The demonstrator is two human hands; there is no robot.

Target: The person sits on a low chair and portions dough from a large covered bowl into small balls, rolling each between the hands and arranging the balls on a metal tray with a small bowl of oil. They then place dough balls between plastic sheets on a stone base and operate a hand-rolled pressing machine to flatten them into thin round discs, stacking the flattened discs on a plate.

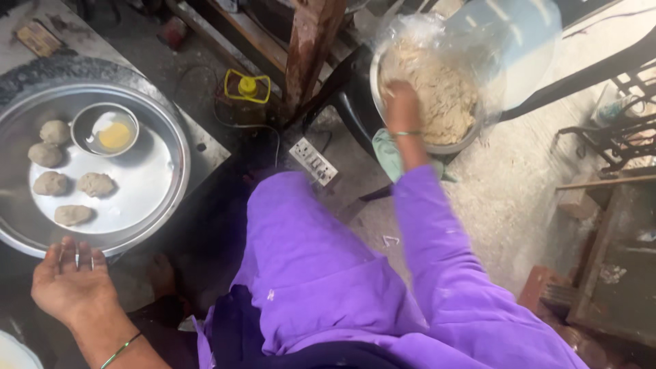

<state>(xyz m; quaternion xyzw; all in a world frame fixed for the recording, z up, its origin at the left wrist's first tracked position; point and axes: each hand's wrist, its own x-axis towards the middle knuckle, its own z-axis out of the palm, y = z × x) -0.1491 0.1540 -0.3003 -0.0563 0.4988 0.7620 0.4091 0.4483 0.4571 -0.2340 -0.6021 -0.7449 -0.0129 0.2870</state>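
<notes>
My right hand (402,102) reaches into a steel bowl (456,145) of pale brown dough (444,89) and digs its fingers into the mass; clear plastic (506,41) is peeled back over the bowl's far side. My left hand (72,283) rests palm up with fingers spread, holding nothing, just below the rim of a large round steel tray (154,164). On the tray lie several dough balls (96,184) and a small steel bowl (104,128) with yellow oil in it.
A white power strip (313,161) lies on the dusty floor between tray and bowl. A yellow-capped bottle (247,87) stands near a wooden post (307,51). Dark furniture legs (615,137) and a wooden box (608,273) are at the right.
</notes>
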